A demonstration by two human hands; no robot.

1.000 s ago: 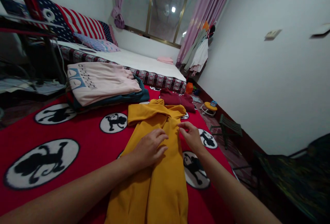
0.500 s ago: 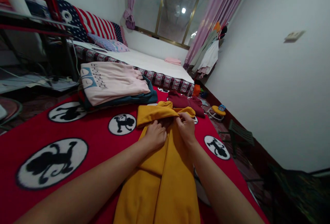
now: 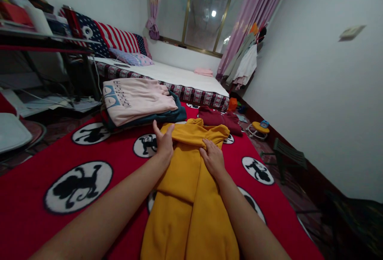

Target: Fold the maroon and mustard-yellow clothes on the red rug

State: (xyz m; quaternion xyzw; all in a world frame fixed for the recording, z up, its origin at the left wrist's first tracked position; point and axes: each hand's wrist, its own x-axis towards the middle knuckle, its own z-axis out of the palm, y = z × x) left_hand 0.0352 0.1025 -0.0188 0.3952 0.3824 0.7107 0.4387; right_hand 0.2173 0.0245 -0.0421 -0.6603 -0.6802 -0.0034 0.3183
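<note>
Where a red blanket (image 3: 60, 152) printed with monkeys covers the surface, a mustard-yellow garment (image 3: 188, 196) lies lengthwise — the left hand (image 3: 164, 142) resting open at its folded top, the right hand (image 3: 213, 158) pressing flat beside it, a pink folded top (image 3: 134, 100) beyond.

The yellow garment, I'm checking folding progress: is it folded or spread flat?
Partly folded. The yellow garment lies as a narrow strip, sides turned in, with both hands, left hand and right hand, at its bunched top.
</note>
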